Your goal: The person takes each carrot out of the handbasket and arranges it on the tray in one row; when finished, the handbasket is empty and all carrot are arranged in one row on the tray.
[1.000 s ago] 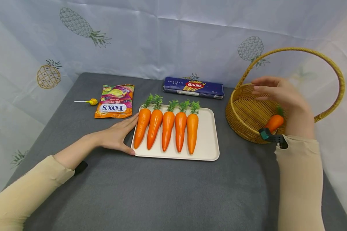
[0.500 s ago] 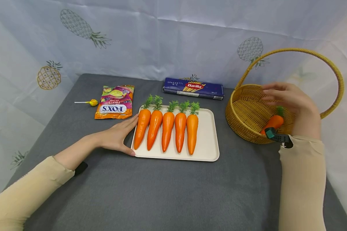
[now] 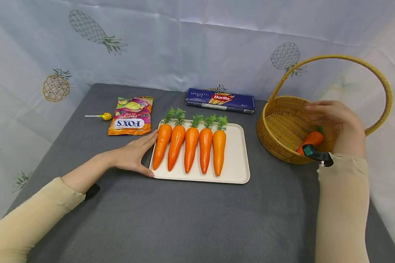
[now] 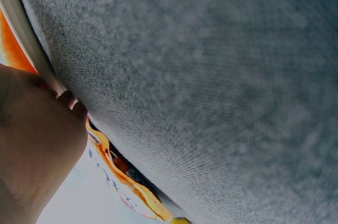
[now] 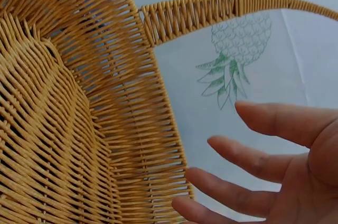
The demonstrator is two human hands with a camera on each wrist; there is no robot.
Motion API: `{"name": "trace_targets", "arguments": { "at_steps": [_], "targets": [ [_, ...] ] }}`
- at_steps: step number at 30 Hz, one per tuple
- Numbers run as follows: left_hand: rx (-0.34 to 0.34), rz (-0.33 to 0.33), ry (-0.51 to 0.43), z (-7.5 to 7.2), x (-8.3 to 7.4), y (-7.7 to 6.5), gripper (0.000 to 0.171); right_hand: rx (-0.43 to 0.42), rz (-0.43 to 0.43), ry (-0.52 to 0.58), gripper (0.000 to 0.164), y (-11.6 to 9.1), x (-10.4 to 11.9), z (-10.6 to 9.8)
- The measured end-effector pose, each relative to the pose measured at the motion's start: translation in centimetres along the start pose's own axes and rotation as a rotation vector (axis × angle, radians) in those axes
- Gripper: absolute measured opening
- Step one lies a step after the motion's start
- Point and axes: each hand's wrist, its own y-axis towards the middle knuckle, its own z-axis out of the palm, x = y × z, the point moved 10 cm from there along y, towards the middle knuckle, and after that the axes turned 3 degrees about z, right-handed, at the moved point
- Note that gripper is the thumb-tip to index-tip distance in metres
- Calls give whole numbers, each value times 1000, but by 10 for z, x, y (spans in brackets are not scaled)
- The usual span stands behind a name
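Observation:
My left hand rests at the left edge of a cream tray, its thumb touching the near corner and its fingers extended along the side. Several orange carrots with green tops lie side by side on that tray. Above a wicker basket hovers my right hand; in the right wrist view its fingers are spread apart and hold nothing. Inside the basket, below this hand, lies another carrot, partly hidden by the wrist strap.
A candy bag lies left of the tray, with a yellow lollipop beside it. Behind the tray is a blue spaghetti box. The basket's tall handle arches above the right hand. A pineapple-print cloth hangs behind.
My right hand has shifted to the right and slightly nearer over the basket, uncovering more of its inside. The left hand, tray and carrots stay where they were.

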Motion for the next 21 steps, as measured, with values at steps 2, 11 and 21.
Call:
{"name": "trace_targets", "arguments": {
  "at_steps": [2,11,21],
  "targets": [
    [1,1,0,0,0,1,134,-3,20,9,8,1,-5,-3],
    [-2,-1,0,0,0,0,134,-50,81,-114,21,-2,-26,-9],
    [5,-13,-9,0,0,0,134,-177,98,-297,76,-4,-32,-13]
  ]
}}
